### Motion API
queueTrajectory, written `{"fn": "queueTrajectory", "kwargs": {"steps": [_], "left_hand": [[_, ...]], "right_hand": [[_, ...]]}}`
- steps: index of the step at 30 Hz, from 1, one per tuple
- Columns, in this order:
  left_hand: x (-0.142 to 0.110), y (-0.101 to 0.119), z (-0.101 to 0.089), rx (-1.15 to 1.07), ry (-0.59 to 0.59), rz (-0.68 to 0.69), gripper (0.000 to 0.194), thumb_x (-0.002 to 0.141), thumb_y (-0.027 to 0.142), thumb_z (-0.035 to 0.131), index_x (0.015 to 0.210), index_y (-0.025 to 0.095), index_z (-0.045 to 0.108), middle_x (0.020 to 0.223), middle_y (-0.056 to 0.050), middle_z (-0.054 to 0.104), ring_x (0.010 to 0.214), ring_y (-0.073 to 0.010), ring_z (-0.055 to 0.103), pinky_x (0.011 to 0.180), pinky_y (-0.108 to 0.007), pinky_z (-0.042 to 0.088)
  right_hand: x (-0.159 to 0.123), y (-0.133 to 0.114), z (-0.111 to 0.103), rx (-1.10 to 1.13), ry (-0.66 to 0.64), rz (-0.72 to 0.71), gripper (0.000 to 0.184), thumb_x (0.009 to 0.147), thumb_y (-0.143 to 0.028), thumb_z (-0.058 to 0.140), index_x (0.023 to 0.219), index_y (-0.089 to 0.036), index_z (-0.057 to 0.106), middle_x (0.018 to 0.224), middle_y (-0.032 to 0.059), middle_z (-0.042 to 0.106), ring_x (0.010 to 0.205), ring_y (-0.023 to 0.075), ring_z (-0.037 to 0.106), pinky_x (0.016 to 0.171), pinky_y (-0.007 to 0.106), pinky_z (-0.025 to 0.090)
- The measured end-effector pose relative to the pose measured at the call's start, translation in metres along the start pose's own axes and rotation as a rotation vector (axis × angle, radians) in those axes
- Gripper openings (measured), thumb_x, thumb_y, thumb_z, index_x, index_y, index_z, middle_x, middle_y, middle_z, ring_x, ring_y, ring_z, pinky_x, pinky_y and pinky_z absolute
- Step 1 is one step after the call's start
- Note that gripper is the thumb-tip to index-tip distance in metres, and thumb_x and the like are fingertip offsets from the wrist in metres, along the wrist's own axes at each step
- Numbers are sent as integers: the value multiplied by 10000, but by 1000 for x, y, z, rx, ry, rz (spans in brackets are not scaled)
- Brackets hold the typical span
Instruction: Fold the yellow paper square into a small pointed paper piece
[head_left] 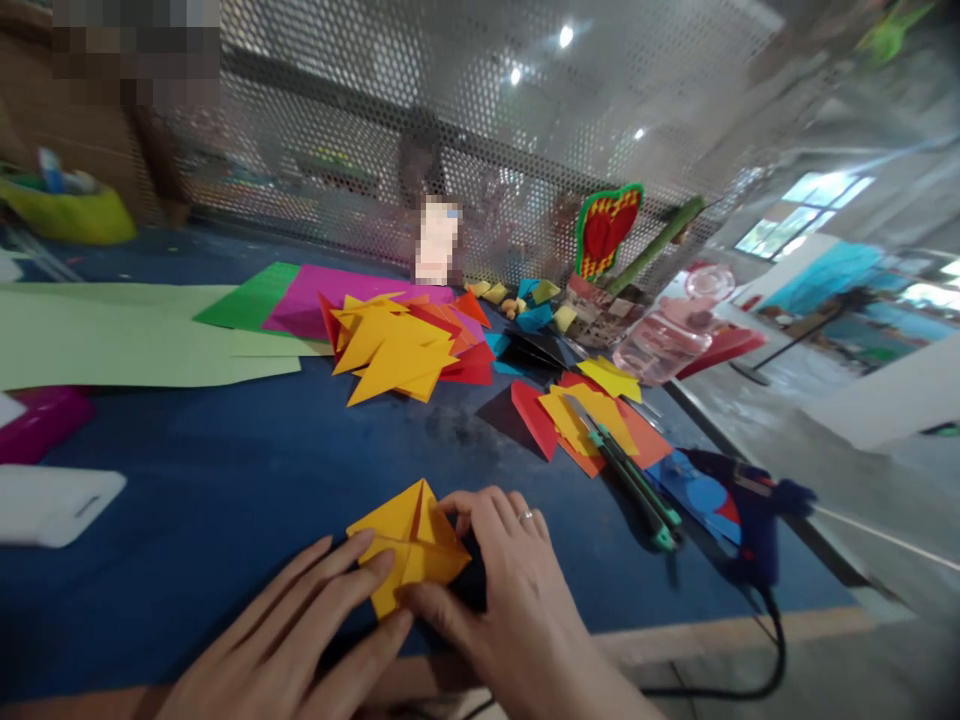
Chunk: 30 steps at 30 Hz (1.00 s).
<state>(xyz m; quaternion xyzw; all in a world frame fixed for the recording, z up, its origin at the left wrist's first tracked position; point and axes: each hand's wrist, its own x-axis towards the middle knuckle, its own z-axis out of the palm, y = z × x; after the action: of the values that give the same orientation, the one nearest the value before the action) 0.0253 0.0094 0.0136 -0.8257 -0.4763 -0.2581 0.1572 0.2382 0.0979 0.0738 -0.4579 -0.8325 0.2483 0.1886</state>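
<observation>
Blue-covered table (225, 480) in front of perforated metal screen (465, 140), craft clutter along far side.

Head view: yellow folded paper (409, 545) near front edge, flat on table, between both hands. Left hand (300, 630) laid flat, fingers together, tips pressing lower left flap, likely to pin fold down. Right hand (502, 590) curled over right side, thumb under lower edge, fingertips on top corner, likely creasing or steadying; ring on one finger. Neither hand lifting paper.

Further back: pile of yellow and red folded pieces (405, 350), probably finished units stacked out of way. Green and magenta sheets (300, 295) left of pile. Green-handled cutter (634, 475) on red and yellow scraps to right, within reach. Blue glue gun (742, 510) at right edge, cord trailing off table. White flat object (52, 500) far left, unclear what.
</observation>
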Motion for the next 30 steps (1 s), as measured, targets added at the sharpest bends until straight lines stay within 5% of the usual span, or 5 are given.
{"fn": "queueTrajectory", "kwargs": {"steps": [11,15,24,30], "left_hand": [[0,-12,-2,-90,91,91,320,945,449,597,1200,270,671,1277,-30,683,1302,-224,593,1155,-382,462],[0,-12,-4,-108,102,79,317,905,454,642,1181,300,672,1267,11,695,1279,-192,611,1148,-310,449],[23,-16,-16,-304,176,-382,361,956,400,587,1309,338,541,1322,55,646,1151,-52,655,1048,-51,366],[41,-26,-11,-897,-81,-750,509,890,568,615,1338,337,551,1223,-29,680,976,-181,694,834,-215,551]], "right_hand": [[2,9,-5,20,-13,-41,306,870,-92,639,1131,-236,572,1038,10,631,976,214,557,865,406,395],[3,9,-3,5,25,-30,357,826,-118,713,1140,-229,584,1043,18,636,973,220,573,863,402,425],[11,5,5,-57,76,-151,308,979,-105,467,1147,-217,700,1071,97,654,980,261,575,919,467,441],[20,-14,-17,126,-43,-347,480,863,75,485,1137,-233,731,1085,15,710,981,122,669,866,209,501]]}}
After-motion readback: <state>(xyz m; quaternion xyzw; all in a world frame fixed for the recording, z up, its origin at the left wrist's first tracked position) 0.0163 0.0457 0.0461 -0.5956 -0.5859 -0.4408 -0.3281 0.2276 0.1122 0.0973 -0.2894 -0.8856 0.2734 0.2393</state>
